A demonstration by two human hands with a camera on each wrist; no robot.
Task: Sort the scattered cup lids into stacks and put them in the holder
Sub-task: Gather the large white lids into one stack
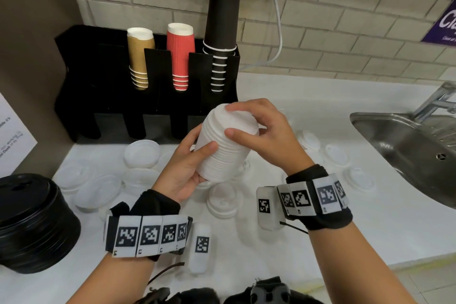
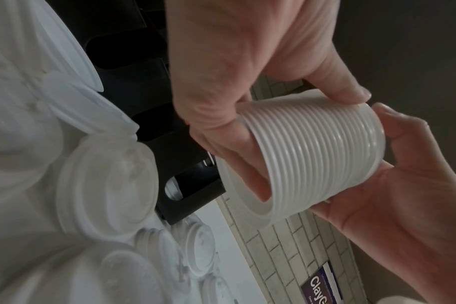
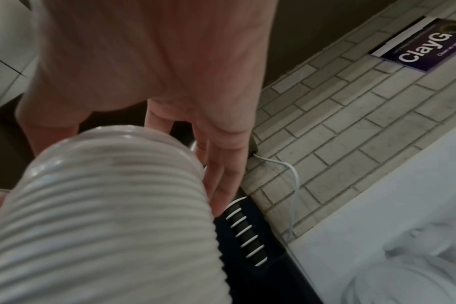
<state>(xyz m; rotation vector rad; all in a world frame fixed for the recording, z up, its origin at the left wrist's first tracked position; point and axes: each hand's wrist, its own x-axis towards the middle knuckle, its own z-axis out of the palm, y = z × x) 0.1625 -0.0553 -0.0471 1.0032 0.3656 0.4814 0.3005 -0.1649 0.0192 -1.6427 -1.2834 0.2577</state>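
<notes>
Hands [image 1: 187, 168] grip lid stack [image 1: 224, 145] (underside hidden).

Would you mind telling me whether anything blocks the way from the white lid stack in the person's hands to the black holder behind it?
Nothing visible does. The white lid stack is held off the counter by the left hand and right hand, just in front of the black holder. Loose lids lie below, on the counter.

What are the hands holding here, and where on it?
Both hold one stack of white lids, tilted above the counter: the left hand grips its lower, wide end, the right hand its upper end and side.
</notes>
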